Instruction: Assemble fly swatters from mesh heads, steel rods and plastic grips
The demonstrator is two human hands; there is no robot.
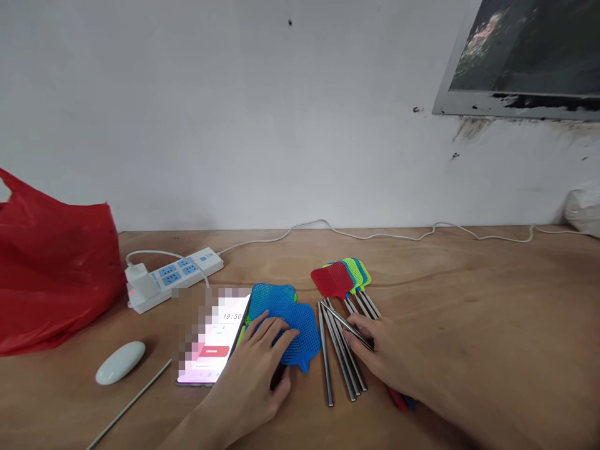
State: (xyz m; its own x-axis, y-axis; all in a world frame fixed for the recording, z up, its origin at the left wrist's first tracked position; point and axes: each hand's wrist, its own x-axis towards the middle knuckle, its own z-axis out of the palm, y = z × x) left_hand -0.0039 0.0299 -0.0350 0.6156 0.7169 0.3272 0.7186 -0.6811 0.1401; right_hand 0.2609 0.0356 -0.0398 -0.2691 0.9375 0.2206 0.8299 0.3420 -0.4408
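Two bare hands are closest to the camera, so grip first. Right hand [382,347] is closed on a metal rod [341,322], pinched between thumb and fingers, with its free end pointing to the far left across some loose rods [344,359] lying on the table [469,350]. Left hand [255,362] sits on a blue swatter head [304,337], fingers loosely bent and a bit apart; can't tell if it's actually pinching anything. More blue mesh is just on the far side of that one, with bits of bright green poking out underneath.

Just past the right hand there's a fanned pile of fly swatters [335,279], red on top, then blue and yellow-green, metal shafts coming back toward the hand. Some red and blue ends show under the right wrist.

Going left: a lit phone [215,350] reading 19:50, part of it pixelated, then a white mouse [120,362]. Farther off, a power strip [180,278] with a plug in it, next to a red plastic bag [56,275]. White cord [375,236] runs right along the wall [234,125].
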